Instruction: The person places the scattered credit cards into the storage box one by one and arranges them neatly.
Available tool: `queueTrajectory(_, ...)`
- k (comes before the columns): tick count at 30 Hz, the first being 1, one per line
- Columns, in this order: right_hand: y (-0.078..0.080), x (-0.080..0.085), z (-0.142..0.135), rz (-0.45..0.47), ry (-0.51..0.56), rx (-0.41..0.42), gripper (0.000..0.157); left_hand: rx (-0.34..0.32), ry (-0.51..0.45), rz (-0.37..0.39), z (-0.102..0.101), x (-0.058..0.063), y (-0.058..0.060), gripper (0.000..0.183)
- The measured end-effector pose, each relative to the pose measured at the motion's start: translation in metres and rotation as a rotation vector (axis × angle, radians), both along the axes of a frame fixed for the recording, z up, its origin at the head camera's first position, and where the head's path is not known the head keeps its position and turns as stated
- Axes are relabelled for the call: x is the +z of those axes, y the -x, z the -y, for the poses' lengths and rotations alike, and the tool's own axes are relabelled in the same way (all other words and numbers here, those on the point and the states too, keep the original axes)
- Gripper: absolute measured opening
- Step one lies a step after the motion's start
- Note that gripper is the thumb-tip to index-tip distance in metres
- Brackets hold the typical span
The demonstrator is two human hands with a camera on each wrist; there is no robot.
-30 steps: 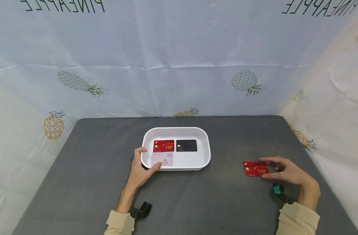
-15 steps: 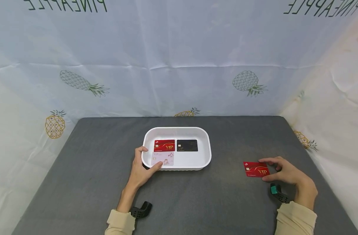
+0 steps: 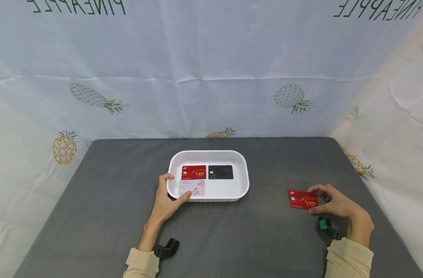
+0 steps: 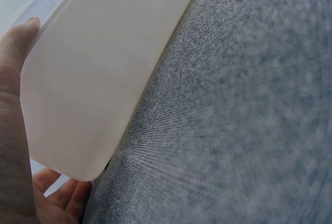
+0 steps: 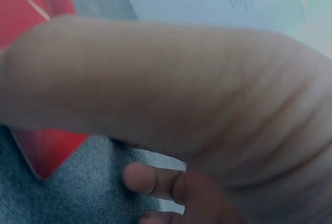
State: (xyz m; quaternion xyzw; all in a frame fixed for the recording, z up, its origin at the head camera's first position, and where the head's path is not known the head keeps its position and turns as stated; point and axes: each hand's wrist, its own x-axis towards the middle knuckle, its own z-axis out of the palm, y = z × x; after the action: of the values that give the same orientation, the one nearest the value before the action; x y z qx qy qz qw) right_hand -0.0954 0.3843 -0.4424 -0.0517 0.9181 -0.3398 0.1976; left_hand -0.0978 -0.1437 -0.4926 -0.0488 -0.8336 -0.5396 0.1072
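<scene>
My left hand [image 3: 165, 204] grips the front left corner of a white plastic tray [image 3: 242, 189], thumb over the rim, other fingers along its left side. In the left wrist view the tray's outer wall [image 4: 98, 73] lies between thumb and fingers. Inside lie a red VIP card [image 3: 188, 172], a black VIP card [image 3: 222, 171] beside it and a pink card [image 3: 187, 188] below the red one. To the right, my right hand [image 3: 340, 202] pinches another red VIP card [image 3: 298, 199] by its long edges between thumb and a finger. The thumb hides part of that card in the right wrist view.
A grey cloth-covered table [image 3: 232, 239] bears everything, with its far edge against a hanging pineapple-print curtain [image 3: 197, 100]. Further curtain [image 3: 406, 154] hangs along the right side. Dark bands [image 3: 167, 249] sit at both wrists.
The right hand has drawn slightly leftward, its fingers closing on the red card's edges; the card has shifted a touch. The left hand and tray stay in place.
</scene>
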Motion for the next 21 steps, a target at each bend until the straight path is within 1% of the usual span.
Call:
queueTrajectory(3,0.0012,-0.0020,0.0016,-0.040,0.019,0.011,0.053,-0.002,-0.004,0.005,0.0001,-0.0001,-0.0001,0.070)
queueTrajectory(7,0.0033,-0.0039,0.0030,-0.079,0.044,0.020,0.049,-0.002,-0.004,0.006,0.0000,-0.0001,-0.0001,0.070)
queueTrajectory(9,0.0046,-0.0047,0.0040,-0.091,0.040,0.024,0.050,-0.002,-0.005,0.006,0.0001,-0.0001,0.0000,0.070)
queueTrajectory(15,0.0089,-0.0070,0.0072,-0.135,-0.020,0.039,0.055,-0.003,-0.004,0.006,0.0003,-0.0001,0.0002,0.070)
queueTrajectory(17,0.0094,-0.0072,0.0077,-0.138,-0.020,0.046,0.057,-0.003,-0.001,0.007,0.0002,0.0000,0.0002,0.070)
queueTrajectory(21,0.0095,-0.0071,0.0080,-0.112,-0.012,0.046,0.061,-0.002,-0.004,0.011,0.0003,0.0004,0.0002,0.070)
